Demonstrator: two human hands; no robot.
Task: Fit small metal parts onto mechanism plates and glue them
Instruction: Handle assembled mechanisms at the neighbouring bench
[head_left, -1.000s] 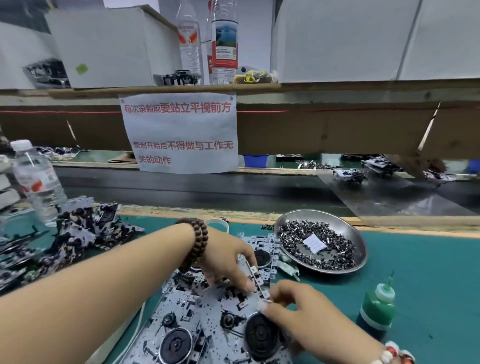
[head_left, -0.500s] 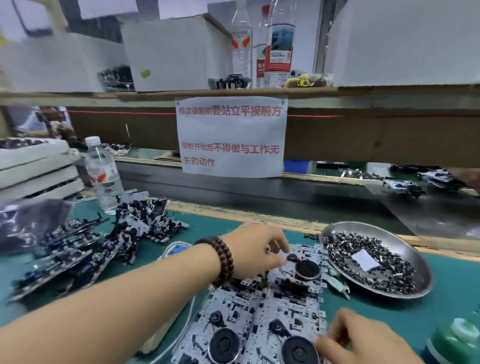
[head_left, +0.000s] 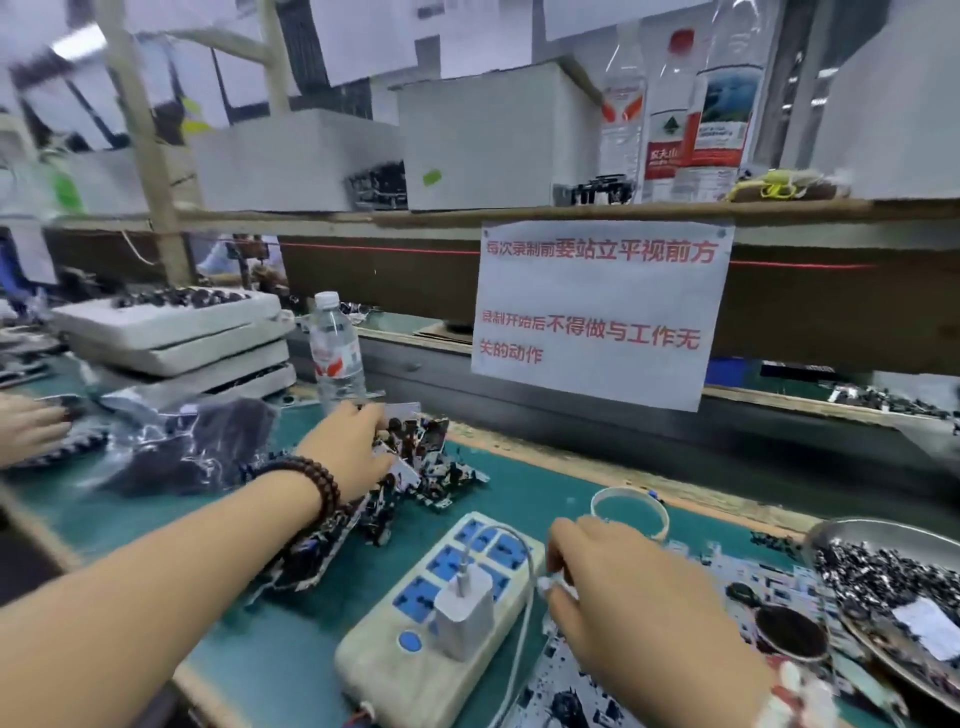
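A loose pile of black-and-white mechanism plates (head_left: 441, 467) lies on the green mat at centre left. My left hand (head_left: 348, 452), a bead bracelet on its wrist, reaches into the pile, and its thumb and fingers close around one plate. At lower right, a row of mechanism plates (head_left: 571, 686) with black wheels lies flat. My right hand (head_left: 623, 592) hovers over their left edge, fingers bent loosely downward, with nothing visible in them. A metal dish of small metal parts (head_left: 883, 577) stands at the right edge.
A cream power strip (head_left: 415, 649) with a white charger plugged in lies between my hands. A clear ring (head_left: 628, 512), a water bottle (head_left: 335, 358), a dark plastic bag (head_left: 197, 452) and stacked white trays (head_left: 171, 338) surround the mat. Another person's hand (head_left: 26, 426) is at far left.
My view swung left. My left hand left the flat plates and reached out to the loose pile. My right hand lifted off the flat plates and now hovers at their left edge.
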